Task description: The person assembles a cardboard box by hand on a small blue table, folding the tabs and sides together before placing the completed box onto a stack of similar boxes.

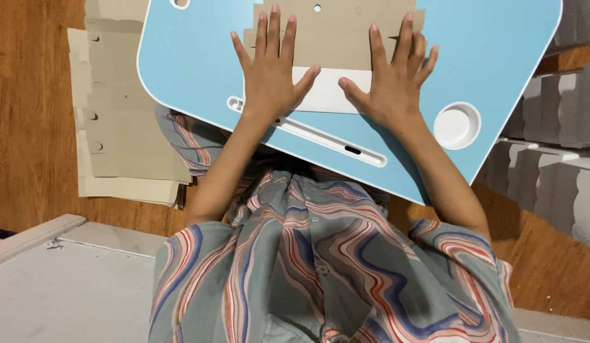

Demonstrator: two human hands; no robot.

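**Cardboard sheet pinned flat under both palms**

Cardboard, brown, flat and stepped along its edges [336, 28], lies right under my fingers on the light-blue lap desk with rounded corners [498, 57]. My left hand [269, 73] is spread wide, fingers straight and fanned, fingertips on the cardboard and the heel of the palm down on a white rectangular sheet [330, 92] that peeks out below it. My right hand [390, 79] mirrors it: fingers splayed, nothing gripped, pressing flat. Neither hand clasps anything; both just rest on top, thumbs angled in toward each other over the white sheet.

The cardboard runs with its long axis left to right across the desk, stretching away from me beyond my fingertips toward the far edge. Both hands sit on it about evenly, one on each half, so neither is nearer than the other.

Moving outward now: just below my wrists there's a long white slot [326, 141] moulded into the desk, and off to my right a round white cup recess [457, 125], well clear of my right hand. The desk sits tilted across my lap, over my wavy-striped shirt [320, 267].

Further out on the left, a stack of flat brown cardboard pieces with small holes [120, 121] lies on the wooden floor [28, 127]. On the right, grey foam blocks with wavy edges [562, 152] are lined up beside the desk.
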